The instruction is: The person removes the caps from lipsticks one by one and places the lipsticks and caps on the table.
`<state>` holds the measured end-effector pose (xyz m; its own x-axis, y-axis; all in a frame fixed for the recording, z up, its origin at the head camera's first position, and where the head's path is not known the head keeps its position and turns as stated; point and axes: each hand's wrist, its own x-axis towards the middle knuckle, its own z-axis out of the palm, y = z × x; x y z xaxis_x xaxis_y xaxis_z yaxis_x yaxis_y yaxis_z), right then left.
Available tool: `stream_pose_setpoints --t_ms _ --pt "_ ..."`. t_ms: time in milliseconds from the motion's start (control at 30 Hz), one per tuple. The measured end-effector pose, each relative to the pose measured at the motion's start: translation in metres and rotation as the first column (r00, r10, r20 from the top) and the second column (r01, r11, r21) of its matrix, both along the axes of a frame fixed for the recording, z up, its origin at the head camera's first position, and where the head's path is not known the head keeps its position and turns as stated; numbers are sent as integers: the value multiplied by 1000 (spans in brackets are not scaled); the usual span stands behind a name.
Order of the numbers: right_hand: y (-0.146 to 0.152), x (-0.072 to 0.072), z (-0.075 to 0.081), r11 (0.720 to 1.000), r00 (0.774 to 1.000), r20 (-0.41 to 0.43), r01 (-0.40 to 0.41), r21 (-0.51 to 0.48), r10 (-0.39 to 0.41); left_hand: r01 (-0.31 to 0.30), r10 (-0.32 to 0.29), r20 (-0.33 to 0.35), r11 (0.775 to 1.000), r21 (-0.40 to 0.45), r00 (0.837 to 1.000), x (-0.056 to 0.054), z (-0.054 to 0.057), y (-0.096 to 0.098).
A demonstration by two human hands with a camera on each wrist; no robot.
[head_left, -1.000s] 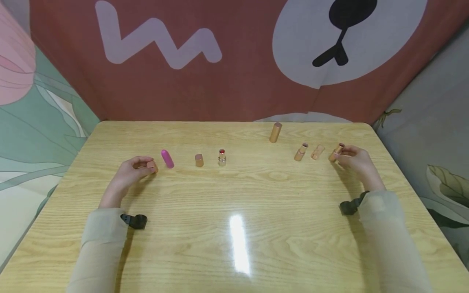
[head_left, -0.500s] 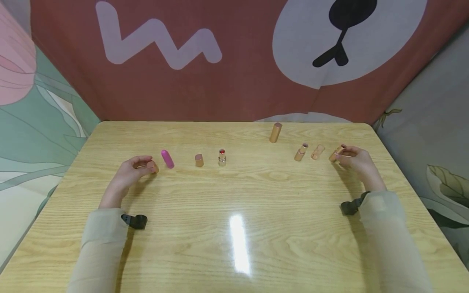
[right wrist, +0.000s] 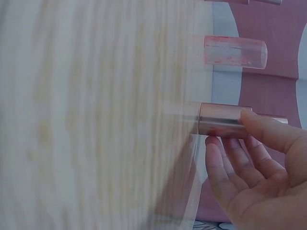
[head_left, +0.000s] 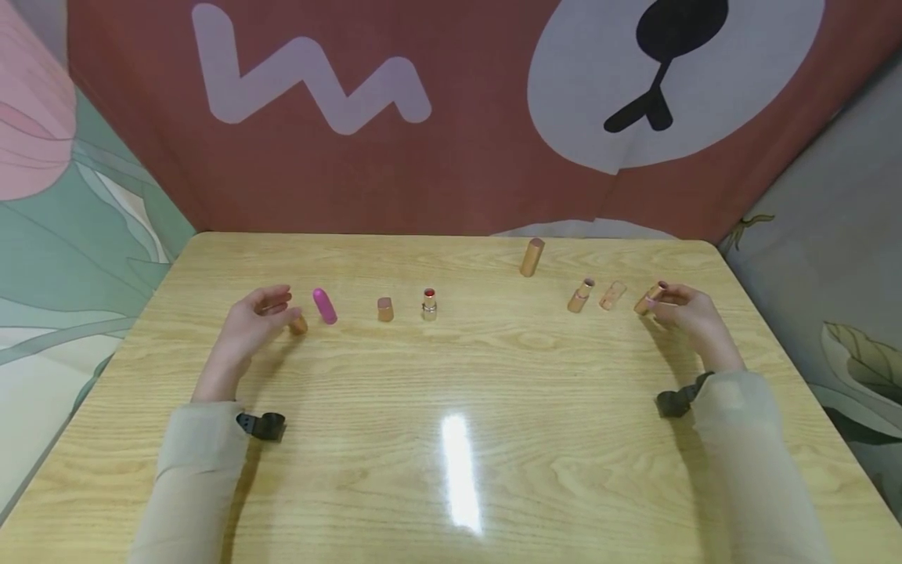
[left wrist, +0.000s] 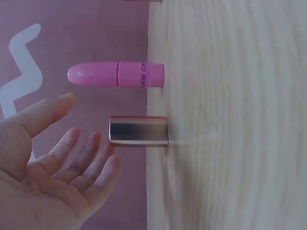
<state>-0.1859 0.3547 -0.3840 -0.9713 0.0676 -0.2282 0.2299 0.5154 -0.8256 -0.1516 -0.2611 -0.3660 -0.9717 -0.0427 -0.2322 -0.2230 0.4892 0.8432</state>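
Worktop [head_left: 564, 439] carries upright copper cylinder [left wrist: 139, 131] beside loosely spread left hand [head_left: 250, 329]; right hand [head_left: 690, 321] pinches copper lipstick tube [right wrist: 220, 120], with transparent cap [right wrist: 235, 51] standing near it

On my wood-grain bench [head_left: 352, 439] stand, left to right, a small gold tube [head_left: 300, 323], a pink tube [head_left: 325, 306], a short cap [head_left: 384, 309], a red lipstick [head_left: 429, 305], a tall tube [head_left: 532, 258] at the back, a gold lipstick [head_left: 581, 296] and a clear cap [head_left: 613, 295]. I can't tell if the pinched tube [right wrist: 221, 120] at far right touches it.
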Motion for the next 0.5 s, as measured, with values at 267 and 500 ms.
stream_pose_setpoints --t_ms 267,500 --pt "1 -2 0 1000 999 30 16 -24 -15 -19 18 -75 1000 -12 997 -1 5 10" --pt "-1 0 1 1000 999 33 9 7 -9 2 -3 -115 1000 -1 993 -2 8 17"
